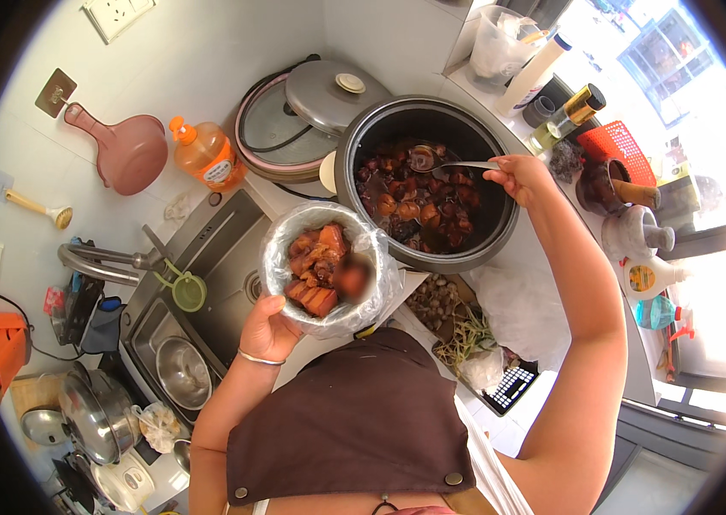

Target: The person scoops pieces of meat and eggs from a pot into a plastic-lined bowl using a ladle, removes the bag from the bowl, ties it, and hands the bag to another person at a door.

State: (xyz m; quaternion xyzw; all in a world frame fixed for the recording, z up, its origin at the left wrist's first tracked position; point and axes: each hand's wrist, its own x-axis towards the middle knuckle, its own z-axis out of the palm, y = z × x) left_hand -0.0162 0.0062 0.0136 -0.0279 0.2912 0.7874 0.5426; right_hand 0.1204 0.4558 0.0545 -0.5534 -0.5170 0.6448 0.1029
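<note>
My left hand (270,330), a bangle at its wrist, grips the side of a bowl lined with a clear plastic bag (275,257). Chunks of glossy reddish-brown braised meat (318,296) fill the bowl; a patch at their right is blurred. In my right hand (519,178) is the handle of a metal spoon (457,166), its head dipping into the dark sauce of a large black-lined pot (500,219). Pieces of brown stewed food (410,210) lie in that sauce. The bowl is held just in front of the pot's left side.
Behind the pot's left side rests a grey lid (328,90). An orange soap bottle (208,154) stands by the sink (230,249), which has a steel bowl (182,373) in its smaller basin. Bottles (565,116) and a stone mortar (629,232) line the right ledge. Garlic (440,300) lies below the pot.
</note>
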